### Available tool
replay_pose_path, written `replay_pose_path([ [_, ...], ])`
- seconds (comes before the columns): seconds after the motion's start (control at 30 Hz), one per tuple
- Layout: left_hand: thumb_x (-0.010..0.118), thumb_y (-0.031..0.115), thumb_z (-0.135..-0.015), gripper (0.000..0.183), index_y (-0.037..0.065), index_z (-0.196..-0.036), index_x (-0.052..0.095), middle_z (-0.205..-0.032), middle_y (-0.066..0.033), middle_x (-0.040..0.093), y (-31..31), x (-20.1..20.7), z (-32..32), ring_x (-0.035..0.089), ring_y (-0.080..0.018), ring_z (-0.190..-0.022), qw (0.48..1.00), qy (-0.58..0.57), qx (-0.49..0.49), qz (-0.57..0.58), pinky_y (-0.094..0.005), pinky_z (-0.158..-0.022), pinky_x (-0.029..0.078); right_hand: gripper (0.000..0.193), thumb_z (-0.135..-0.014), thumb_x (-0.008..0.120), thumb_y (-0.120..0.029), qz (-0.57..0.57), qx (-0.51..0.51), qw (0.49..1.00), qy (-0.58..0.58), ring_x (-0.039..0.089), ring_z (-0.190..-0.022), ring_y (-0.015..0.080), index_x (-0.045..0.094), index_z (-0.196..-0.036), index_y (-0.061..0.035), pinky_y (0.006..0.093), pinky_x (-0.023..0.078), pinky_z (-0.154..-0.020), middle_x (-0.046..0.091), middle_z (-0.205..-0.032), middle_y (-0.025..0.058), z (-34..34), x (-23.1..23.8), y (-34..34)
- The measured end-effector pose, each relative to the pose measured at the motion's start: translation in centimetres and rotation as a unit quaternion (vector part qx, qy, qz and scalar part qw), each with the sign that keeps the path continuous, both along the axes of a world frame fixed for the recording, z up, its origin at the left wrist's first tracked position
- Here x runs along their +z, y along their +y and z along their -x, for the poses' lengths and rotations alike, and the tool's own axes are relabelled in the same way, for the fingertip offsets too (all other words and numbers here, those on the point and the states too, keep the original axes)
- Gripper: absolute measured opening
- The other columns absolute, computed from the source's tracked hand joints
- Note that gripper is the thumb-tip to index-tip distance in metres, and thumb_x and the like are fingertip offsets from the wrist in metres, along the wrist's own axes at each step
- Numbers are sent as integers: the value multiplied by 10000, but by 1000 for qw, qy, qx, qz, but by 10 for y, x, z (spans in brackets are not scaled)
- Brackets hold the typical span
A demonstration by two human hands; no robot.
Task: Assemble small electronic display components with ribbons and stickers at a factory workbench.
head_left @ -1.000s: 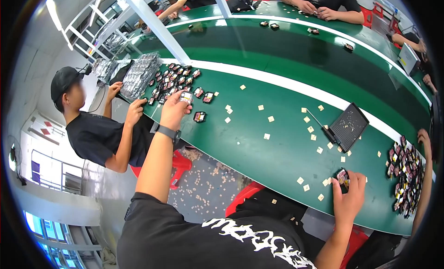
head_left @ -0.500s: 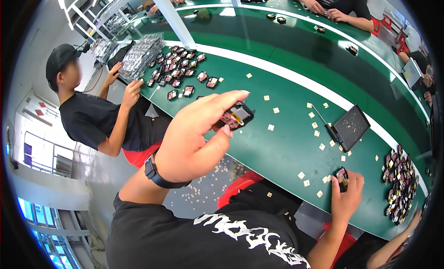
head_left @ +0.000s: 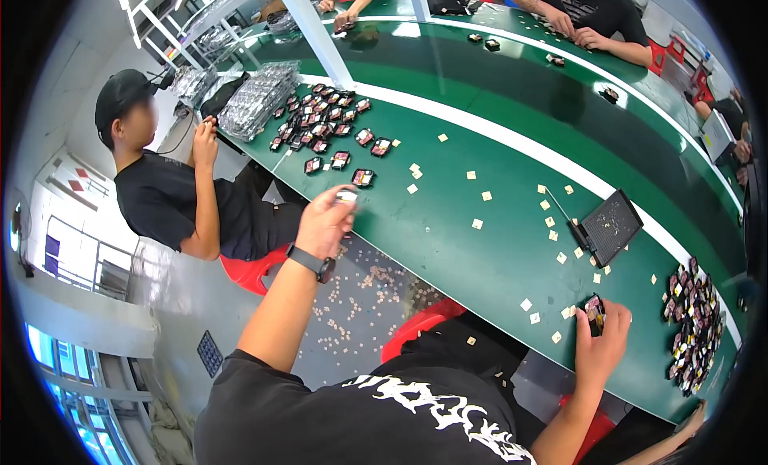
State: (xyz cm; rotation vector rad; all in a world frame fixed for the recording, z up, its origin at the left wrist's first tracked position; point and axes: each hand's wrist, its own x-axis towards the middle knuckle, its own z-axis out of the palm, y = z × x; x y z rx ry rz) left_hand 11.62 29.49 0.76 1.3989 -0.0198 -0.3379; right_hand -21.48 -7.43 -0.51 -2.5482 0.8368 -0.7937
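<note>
Two hands work at the near edge of the green table (head_left: 480, 257): the left hand (head_left: 324, 221) pinches a small case (head_left: 346, 196) just off the table edge, and the right hand (head_left: 602, 341) grips another small dark case (head_left: 594, 313) over the table beside scattered pale squares (head_left: 526, 304).

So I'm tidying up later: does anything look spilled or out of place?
Yes. Many small beige squares lie scattered on the floor below the green table edge, beside the red stool; more squares are strewn loose across the tabletop.
</note>
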Motion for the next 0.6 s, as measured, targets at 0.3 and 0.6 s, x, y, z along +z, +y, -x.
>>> replay_pose_path([
  [0.3,678,78,-906,481,-62,-1351,560,-821,-16,620,39,-18,-59,581,-90,-619,913,-162,67,-369,-244,-536,447,415,-792,841,-202,22,-14,1000,13,652,-938,315,644,-1119,-38,380,537,-772,601,-1115,111,3,4,3],
  [0.6,633,251,-966,413,-8,-1287,621,-1262,-265,609,33,-14,-88,613,-461,-1109,642,-393,62,-655,-490,-892,543,483,-718,891,-237,11,-17,999,-39,663,-892,336,674,-1107,-50,406,547,-732,634,-1086,127,10,4,-1],
])
